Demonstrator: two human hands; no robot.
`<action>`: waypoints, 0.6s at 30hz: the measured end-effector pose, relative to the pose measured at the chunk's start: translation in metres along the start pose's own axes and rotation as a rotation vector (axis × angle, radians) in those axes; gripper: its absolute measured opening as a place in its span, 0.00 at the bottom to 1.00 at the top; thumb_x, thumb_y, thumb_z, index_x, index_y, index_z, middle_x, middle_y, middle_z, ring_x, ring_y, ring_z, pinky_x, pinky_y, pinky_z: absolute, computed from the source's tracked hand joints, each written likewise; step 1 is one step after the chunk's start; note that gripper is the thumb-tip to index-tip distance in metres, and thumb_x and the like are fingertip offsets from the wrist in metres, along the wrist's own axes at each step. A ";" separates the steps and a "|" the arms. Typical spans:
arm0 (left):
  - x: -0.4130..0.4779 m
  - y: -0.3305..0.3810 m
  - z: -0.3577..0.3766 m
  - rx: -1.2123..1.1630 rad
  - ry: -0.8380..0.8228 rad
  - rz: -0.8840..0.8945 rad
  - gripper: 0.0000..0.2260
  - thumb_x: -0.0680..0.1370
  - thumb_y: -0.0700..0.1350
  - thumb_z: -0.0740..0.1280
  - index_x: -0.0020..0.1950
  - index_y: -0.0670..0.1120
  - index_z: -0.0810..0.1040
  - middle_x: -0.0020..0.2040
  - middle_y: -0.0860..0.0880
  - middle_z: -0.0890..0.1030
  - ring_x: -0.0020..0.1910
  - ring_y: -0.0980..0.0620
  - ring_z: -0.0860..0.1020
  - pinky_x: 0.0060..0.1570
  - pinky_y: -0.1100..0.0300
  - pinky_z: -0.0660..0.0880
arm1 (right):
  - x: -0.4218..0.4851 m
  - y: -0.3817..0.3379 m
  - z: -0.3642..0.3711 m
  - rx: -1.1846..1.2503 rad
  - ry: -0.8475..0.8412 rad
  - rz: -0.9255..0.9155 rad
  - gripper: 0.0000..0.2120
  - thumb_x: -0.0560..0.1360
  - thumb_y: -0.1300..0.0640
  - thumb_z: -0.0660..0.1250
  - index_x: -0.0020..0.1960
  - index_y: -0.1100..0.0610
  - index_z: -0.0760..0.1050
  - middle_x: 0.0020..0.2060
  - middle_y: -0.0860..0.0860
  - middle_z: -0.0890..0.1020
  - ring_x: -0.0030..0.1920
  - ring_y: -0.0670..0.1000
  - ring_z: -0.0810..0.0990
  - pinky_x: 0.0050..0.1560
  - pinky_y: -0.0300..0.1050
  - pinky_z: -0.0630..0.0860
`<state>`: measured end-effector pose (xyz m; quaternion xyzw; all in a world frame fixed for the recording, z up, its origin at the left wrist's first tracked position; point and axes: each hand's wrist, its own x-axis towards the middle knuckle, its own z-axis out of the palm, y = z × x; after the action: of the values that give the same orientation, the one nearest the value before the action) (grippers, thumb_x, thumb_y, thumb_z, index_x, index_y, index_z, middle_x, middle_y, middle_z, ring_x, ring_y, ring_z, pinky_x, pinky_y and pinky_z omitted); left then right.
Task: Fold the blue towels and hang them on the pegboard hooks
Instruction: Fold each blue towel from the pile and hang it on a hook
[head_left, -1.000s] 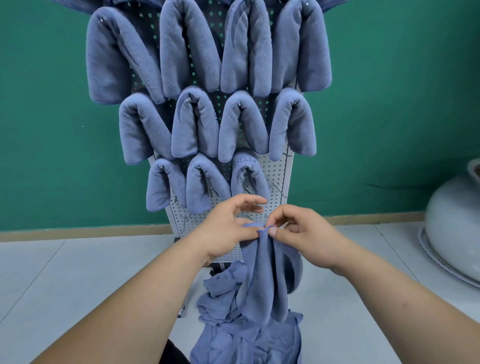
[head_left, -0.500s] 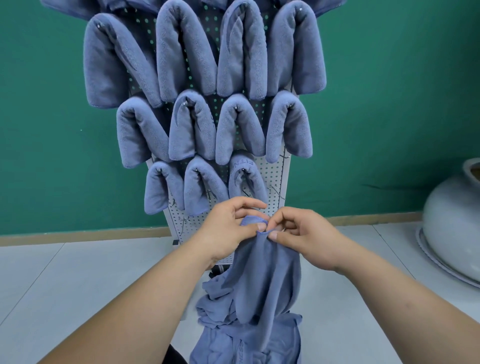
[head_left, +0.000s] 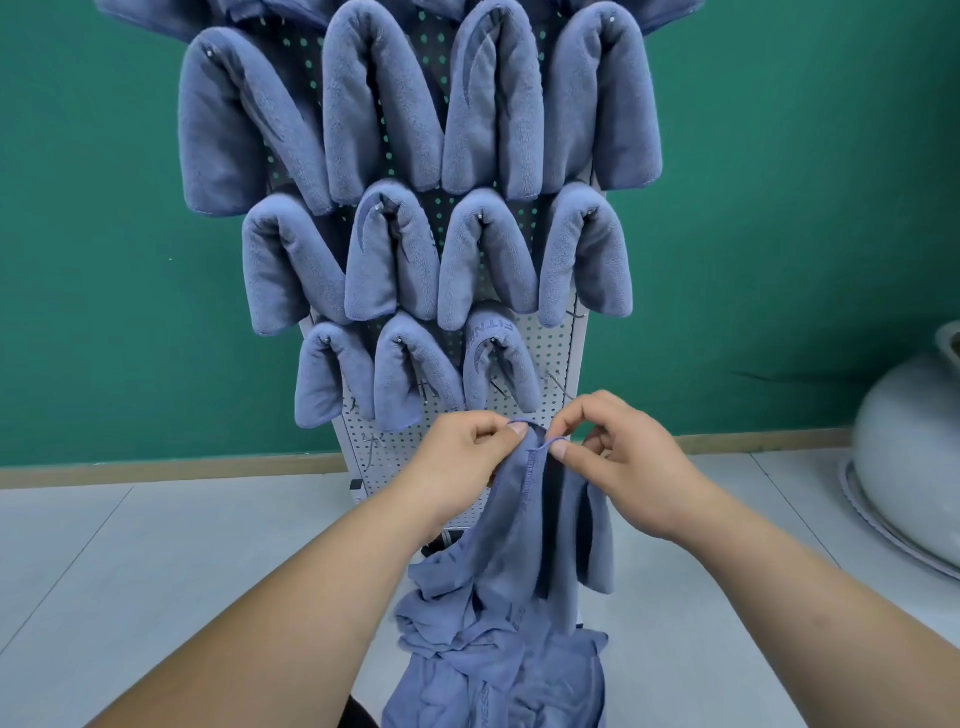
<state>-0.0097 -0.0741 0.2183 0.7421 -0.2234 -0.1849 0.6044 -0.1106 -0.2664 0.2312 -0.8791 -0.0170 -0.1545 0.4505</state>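
A blue towel (head_left: 540, 525) hangs between my hands in front of the white pegboard (head_left: 550, 358). My left hand (head_left: 462, 462) pinches its top hem on the left, and my right hand (head_left: 618, 462) pinches the same hem just to the right, thumbs nearly touching. The towel droops in loose folds onto a pile of crumpled blue towels (head_left: 493, 670) below. Several folded blue towels (head_left: 384, 104) hang on the pegboard hooks in rows above. The lowest row holds three, and bare hooks (head_left: 556, 382) show at its right end.
A green wall (head_left: 779, 208) stands behind the pegboard, with a wooden skirting strip along the pale tiled floor (head_left: 156, 571). A large grey ceramic pot (head_left: 914, 436) sits on a round base at the right edge.
My hands have spread slightly apart along the towel's top hem, and the hanging cloth has opened wider. The view has shifted down a little, with the pegboard sitting higher in view.
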 end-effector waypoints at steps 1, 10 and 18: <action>-0.001 0.001 0.001 -0.019 -0.007 -0.009 0.14 0.82 0.54 0.69 0.46 0.46 0.86 0.42 0.35 0.82 0.41 0.48 0.77 0.48 0.49 0.75 | 0.000 -0.002 0.001 0.041 -0.020 -0.008 0.06 0.80 0.58 0.74 0.49 0.47 0.80 0.47 0.45 0.80 0.38 0.60 0.75 0.43 0.47 0.75; -0.004 0.012 0.010 -0.097 -0.113 0.019 0.10 0.85 0.40 0.65 0.52 0.35 0.81 0.41 0.43 0.82 0.39 0.49 0.79 0.43 0.58 0.79 | 0.003 -0.002 0.011 0.219 0.066 0.099 0.05 0.78 0.56 0.75 0.47 0.53 0.80 0.33 0.47 0.77 0.34 0.49 0.70 0.39 0.46 0.69; -0.007 0.003 0.007 0.090 -0.173 0.179 0.10 0.81 0.51 0.73 0.51 0.45 0.81 0.34 0.52 0.78 0.37 0.52 0.70 0.42 0.56 0.67 | 0.000 -0.003 0.010 0.242 0.055 0.222 0.06 0.77 0.55 0.75 0.46 0.56 0.80 0.33 0.51 0.77 0.34 0.49 0.67 0.33 0.41 0.63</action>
<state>-0.0195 -0.0766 0.2197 0.7268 -0.3481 -0.1833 0.5630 -0.1082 -0.2565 0.2284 -0.8104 0.0740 -0.1246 0.5677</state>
